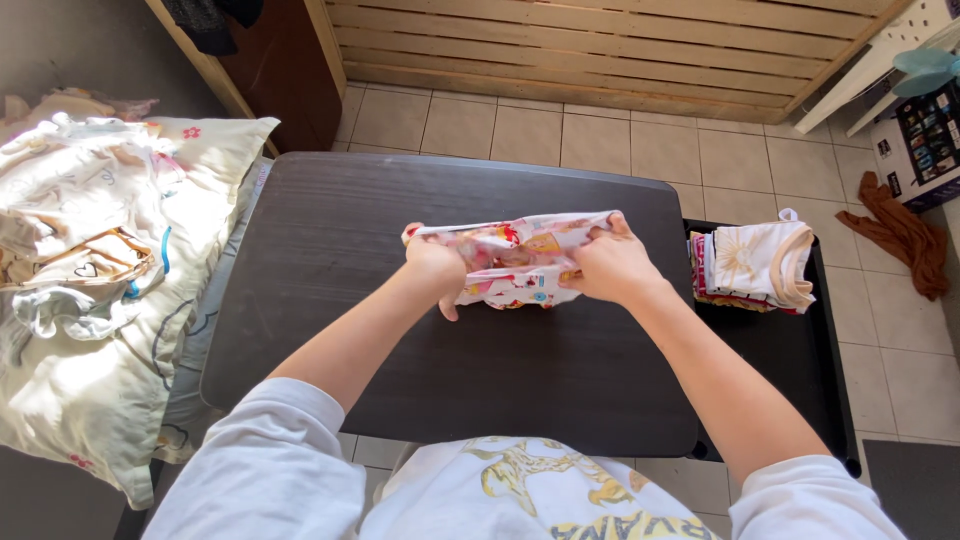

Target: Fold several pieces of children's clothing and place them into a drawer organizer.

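Sunlit pile of laundry on the left, then the dark table; left hand and right hand, fingers clamped on a patterned garment mid-table. Folded stack on a black tray, tiled floor behind.

Both hands on patterned garment

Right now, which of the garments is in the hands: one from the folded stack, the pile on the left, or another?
Another: the white cartoon-print garment on the dark table, gripped by both hands, apart from the stack and pile.
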